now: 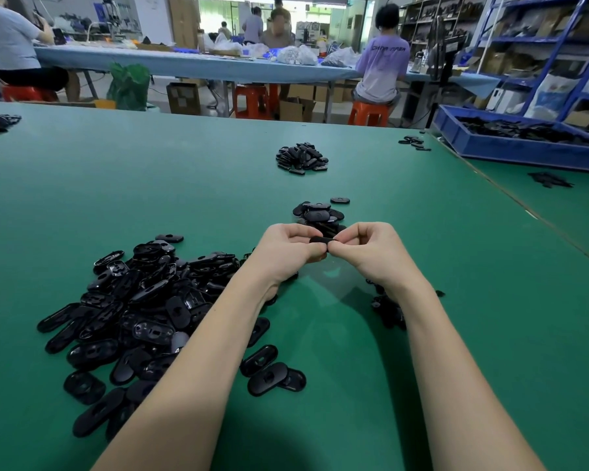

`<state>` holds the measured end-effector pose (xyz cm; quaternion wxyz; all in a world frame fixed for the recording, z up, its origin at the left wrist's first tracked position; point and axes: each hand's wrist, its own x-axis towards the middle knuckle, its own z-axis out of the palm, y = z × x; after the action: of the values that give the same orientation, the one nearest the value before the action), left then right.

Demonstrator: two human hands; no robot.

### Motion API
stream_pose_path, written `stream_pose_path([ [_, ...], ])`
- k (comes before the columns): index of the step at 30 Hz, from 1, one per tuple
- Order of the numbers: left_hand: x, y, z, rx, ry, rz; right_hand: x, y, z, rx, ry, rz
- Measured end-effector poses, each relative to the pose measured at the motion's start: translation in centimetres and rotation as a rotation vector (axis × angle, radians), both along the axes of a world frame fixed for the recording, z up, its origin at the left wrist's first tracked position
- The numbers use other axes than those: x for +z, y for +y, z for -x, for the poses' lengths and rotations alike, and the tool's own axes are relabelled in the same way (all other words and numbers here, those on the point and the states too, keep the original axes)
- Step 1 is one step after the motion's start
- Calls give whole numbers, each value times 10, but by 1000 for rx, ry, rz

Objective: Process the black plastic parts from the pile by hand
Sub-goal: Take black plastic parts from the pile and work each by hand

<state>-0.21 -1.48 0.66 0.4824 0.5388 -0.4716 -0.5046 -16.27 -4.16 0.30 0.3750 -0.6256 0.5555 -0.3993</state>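
Hands, two, raised over a green table [456, 334]: left hand [288, 253] and right hand [368, 249] each pinch, with curled fingers, one black plastic part [321, 241] held between them, its long axis left-to-right. Three piles lie on the table: large pile [143, 311] at left, small stack [318, 215] just beyond the hands, far heap [301, 157]. One blue bin [510, 147] stands at right.

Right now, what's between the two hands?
In the head view, one black plastic part spans the gap; left hand and right hand each pinch an end of it.
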Motion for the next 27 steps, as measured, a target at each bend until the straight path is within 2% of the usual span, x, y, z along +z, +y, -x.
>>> stream_pose_path([
  [8,-1,-2,-4,64,-44,44,-2,2,-1,31,-58,95],
  [12,-5,-3,-9,70,-57,51,-3,2,-3,49,21,154],
  [17,-9,-6,-16,51,-537,243,-7,2,-2,83,43,141],
  [20,-11,-7,-18,36,-755,289,-6,1,0,67,70,121],
  [27,-12,-16,-24,208,-969,256,-8,0,18,-45,103,31],
])
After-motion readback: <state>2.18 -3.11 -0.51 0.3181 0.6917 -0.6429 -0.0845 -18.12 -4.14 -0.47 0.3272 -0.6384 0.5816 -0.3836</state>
